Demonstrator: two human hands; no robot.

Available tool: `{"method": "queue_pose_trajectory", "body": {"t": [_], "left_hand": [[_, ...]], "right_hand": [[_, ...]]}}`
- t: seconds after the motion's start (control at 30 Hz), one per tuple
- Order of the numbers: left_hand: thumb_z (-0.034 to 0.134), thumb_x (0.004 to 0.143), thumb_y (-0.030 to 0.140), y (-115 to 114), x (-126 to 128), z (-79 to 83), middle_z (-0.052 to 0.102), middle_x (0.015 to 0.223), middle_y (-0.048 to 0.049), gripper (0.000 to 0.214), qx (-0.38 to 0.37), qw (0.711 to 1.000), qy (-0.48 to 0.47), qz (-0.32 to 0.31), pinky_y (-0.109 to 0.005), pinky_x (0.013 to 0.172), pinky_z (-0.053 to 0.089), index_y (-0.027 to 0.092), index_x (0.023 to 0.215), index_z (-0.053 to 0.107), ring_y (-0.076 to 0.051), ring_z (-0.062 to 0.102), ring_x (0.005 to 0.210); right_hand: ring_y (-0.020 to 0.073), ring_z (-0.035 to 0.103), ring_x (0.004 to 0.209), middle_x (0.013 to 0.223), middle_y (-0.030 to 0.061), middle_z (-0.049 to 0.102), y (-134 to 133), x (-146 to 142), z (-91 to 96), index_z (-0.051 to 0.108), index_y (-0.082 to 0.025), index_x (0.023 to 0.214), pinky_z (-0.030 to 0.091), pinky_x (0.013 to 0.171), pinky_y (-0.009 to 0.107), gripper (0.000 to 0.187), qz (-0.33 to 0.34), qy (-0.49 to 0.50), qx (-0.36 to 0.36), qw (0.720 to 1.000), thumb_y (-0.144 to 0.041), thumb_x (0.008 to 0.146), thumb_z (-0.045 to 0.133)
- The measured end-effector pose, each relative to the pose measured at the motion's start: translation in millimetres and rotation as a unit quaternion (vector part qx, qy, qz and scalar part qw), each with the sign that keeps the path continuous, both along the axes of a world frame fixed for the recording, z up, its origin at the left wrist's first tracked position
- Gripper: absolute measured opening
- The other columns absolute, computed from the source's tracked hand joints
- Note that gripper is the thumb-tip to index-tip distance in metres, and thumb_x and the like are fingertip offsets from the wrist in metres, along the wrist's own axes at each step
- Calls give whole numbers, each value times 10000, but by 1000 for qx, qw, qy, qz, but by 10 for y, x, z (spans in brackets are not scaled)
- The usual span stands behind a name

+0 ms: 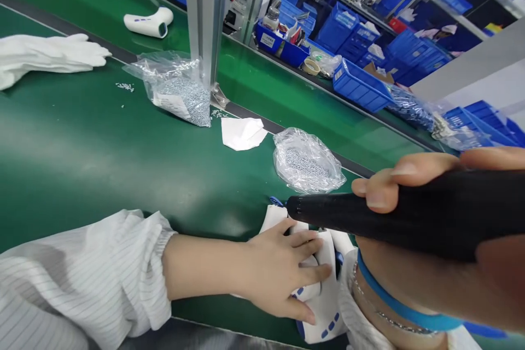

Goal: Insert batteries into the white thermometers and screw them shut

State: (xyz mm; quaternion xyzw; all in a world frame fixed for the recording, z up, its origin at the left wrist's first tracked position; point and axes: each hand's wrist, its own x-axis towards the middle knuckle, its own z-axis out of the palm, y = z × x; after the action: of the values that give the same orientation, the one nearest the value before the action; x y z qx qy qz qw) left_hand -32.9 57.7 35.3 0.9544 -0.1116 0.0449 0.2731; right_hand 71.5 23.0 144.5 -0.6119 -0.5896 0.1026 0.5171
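Note:
My left hand (283,270) is draped over a group of white handheld device housings (326,309) with blue oval buttons, its fingers spread apart and bent over one of them. It holds that housing against the green bench. My right hand (414,175) is wrapped around a black electric screwdriver (430,213), which points left. The driver's front end is at the upper end of the housings, beside my left index finger. A small blue part (276,201) shows just behind the tip. The tip's contact point is hidden.
Behind the housings lies an open clear bag of small screws (307,161). Farther left are a white paper piece (241,134), a fuller screw bag (184,95), loose screws (125,87), white gloves (49,57) and another white device (147,23). A metal post (203,16) rises behind; blue bins (361,85) line the back.

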Motion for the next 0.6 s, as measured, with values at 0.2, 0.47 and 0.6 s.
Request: {"method": "queue_pose_trajectory", "body": {"t": [0.2, 0.47, 0.6], "left_hand": [[435, 875, 553, -4, -8, 15, 357, 1439, -217, 633, -1, 1000, 23, -1, -509, 1055, 224, 152, 1365, 414, -318, 321, 1336], [442, 867, 558, -26, 8, -29, 376, 1429, -211, 633, -10, 1000, 20, 4, -505, 1059, 196, 153, 1353, 426, -308, 284, 1353], [423, 868, 568, -27, 10, -38, 355, 1441, -213, 637, -13, 999, 29, 1, -509, 1055, 189, 157, 1356, 425, -311, 278, 1356]], "right_hand": [[146, 501, 514, 729, -17, 577, 183, -91, -69, 587, -259, 856, 465, 424, 332, 150, -7, 175, 66, 982, -374, 782, 649], [145, 521, 546, 778, -18, 581, 171, -95, -184, 580, -257, 922, 469, 446, 316, 336, 19, 184, 50, 981, -445, 703, 751], [143, 509, 548, 786, -16, 564, 193, -124, -217, 587, -277, 937, 462, 444, 316, 297, 21, 165, 42, 985, -450, 736, 723]]}}
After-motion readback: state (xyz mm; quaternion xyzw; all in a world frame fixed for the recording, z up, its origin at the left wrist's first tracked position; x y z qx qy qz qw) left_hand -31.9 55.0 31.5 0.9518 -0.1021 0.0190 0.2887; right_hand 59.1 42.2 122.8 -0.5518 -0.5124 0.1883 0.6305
